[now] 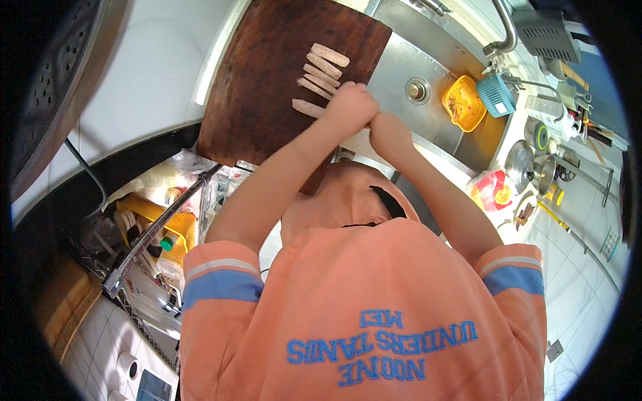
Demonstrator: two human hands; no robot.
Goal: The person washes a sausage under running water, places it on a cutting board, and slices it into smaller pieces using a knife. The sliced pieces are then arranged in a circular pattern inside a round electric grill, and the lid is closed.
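Note:
My left hand [352, 109] is curled over the right side of a dark wooden cutting board [251, 85]. Several pale, long-cut food strips lie side by side there, such as the top strip [330, 54] and the lowest strip [307, 108]. The right ends of the lower strips disappear behind my left hand. Close against it, at the board's edge nearest the sink, my right hand [390, 135] is also curled. My fingers face away from the camera, so anything held in either hand is hidden.
Right of the board is a stainless steel sink [396, 60] with a drain [418, 90]. It holds a yellow basket [470, 120] with scraps, near a blue basket [494, 96]. A faucet [507, 32] hangs above. Pot lids [519, 160] stand at right; a metal rack [150, 235] is at left.

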